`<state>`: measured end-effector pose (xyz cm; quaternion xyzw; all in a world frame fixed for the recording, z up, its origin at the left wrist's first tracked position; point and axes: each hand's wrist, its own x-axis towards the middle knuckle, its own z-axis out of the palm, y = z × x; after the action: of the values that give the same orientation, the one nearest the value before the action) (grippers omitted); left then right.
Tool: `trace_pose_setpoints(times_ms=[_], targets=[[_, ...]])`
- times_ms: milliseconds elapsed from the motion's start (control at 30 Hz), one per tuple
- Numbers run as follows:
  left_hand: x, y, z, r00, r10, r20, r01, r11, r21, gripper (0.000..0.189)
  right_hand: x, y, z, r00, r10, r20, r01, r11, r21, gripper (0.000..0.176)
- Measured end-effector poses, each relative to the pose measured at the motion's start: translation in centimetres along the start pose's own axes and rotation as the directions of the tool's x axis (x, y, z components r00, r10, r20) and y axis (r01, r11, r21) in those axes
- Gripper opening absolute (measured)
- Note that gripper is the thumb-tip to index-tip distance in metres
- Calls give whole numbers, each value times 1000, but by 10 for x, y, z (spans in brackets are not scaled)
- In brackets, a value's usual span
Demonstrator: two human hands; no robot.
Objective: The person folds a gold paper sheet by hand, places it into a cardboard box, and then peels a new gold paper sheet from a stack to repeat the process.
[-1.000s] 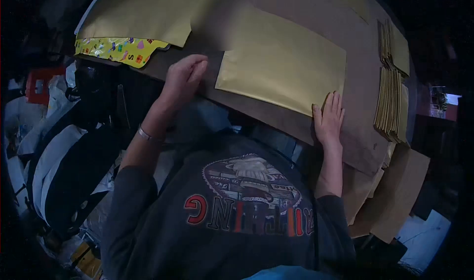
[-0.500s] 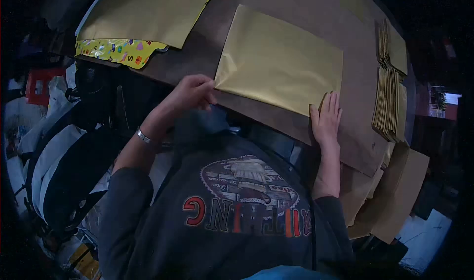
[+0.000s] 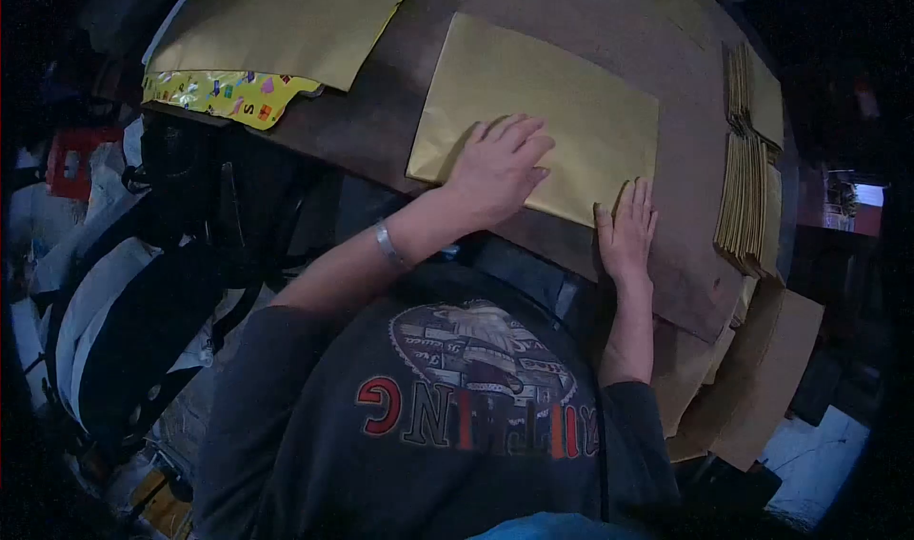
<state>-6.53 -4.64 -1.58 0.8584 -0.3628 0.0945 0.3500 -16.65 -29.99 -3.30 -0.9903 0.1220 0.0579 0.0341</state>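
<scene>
A folded sheet of gold paper [image 3: 571, 111] lies flat before me on a brown work table [image 3: 371, 126]. My left hand [image 3: 500, 164], with a metal band at the wrist, rests palm down across the near edge of the paper. Its fingers are slightly apart and hold nothing, and they cover part of the surface. At the near right corner, my right hand [image 3: 628, 230] lies flat with fingers stretched away from me and the thumb against the paper's edge.
Larger gold sheets [image 3: 286, 26] lie at the upper left over yellow printed film [image 3: 224, 95]. Stacks of folded gold paper [image 3: 747, 197] stand along the right side. Below them is an open cardboard box [image 3: 766, 378]. A red crate [image 3: 71, 164] sits at far left.
My left hand has let go of the paper's near left corner and moved right onto its near edge, opening flat. The creased corner now lies flatter. My right hand has stayed in place.
</scene>
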Motion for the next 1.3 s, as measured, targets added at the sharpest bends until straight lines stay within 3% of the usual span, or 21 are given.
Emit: trace_pose_setpoints(times_ms=[67, 133, 267, 433, 533, 600, 633, 800, 867, 900, 1000, 1067, 1100, 1200, 1233, 1300], targets=[[-8, -8, 24, 989, 34, 144, -54, 989, 136, 50, 0, 0, 1, 1000, -7, 1, 7, 1000, -16, 74], [-14, -17, 15, 992, 94, 80, -109, 973, 204, 52, 0, -2, -1, 1000, -7, -4, 7, 1000, 1, 74], [-35, -55, -36, 989, -30, 144, -17, 949, 314, 59, 1, 3, 4, 1000, 0, 13, 0, 1000, -7, 75], [-57, -77, -66, 975, -79, 210, -21, 900, 436, 58, 0, -2, 0, 1000, 12, 16, -12, 1000, 1, 76], [-52, -75, -78, 961, 42, 274, -157, 898, 411, 51, 0, 0, 0, 1000, 8, 18, -8, 1000, 0, 76], [-45, -72, -86, 875, 213, 436, -347, 902, 256, 37, -1, -3, -4, 999, 16, 29, -16, 1000, 9, 75], [-40, -71, -86, 867, 261, 425, -392, 883, 257, 24, -1, -4, -6, 999, 21, 42, -22, 1000, 19, 75], [-42, -57, -83, 859, 288, 424, -453, 813, 365, 20, -2, -11, -10, 999, 37, 20, -37, 999, -1, 75], [-40, -65, -81, 895, 272, 353, -394, 853, 342, 17, -6, -19, -11, 1000, -9, 9, 9, 997, -75, 76], [-37, -65, -81, 893, 280, 352, -402, 849, 344, 17, -9, -30, -15, 997, -71, -11, 72, 997, 36, 77], [-27, -54, -84, 888, 230, 397, -384, 846, 369, 11, -13, -76, -18, 931, -318, -179, 333, 941, 59, 75], [-16, -24, -92, 867, 279, 412, -403, 880, 252, 8, -7, -103, -18, 896, -371, -245, 405, 908, 109, 68], [-14, -18, -90, 867, 441, 231, -477, 869, 133, 14, -2, -106, -19, 895, -363, -260, 409, 900, 152, 62], [-3, -18, -97, 862, 489, 129, -501, 861, 87, 22, 3, -98, -18, 844, -430, -322, 498, 851, 169, 59], [0, -29, -95, 916, 385, 111, -391, 920, 34, 31, 2, -92, -17, 828, -446, -340, 530, 820, 216, 53], [3, -59, -92, 928, 357, 110, -365, 929, 62, 34, 2, -74, -11, 777, -499, -384, 602, 767, 222, 50]])
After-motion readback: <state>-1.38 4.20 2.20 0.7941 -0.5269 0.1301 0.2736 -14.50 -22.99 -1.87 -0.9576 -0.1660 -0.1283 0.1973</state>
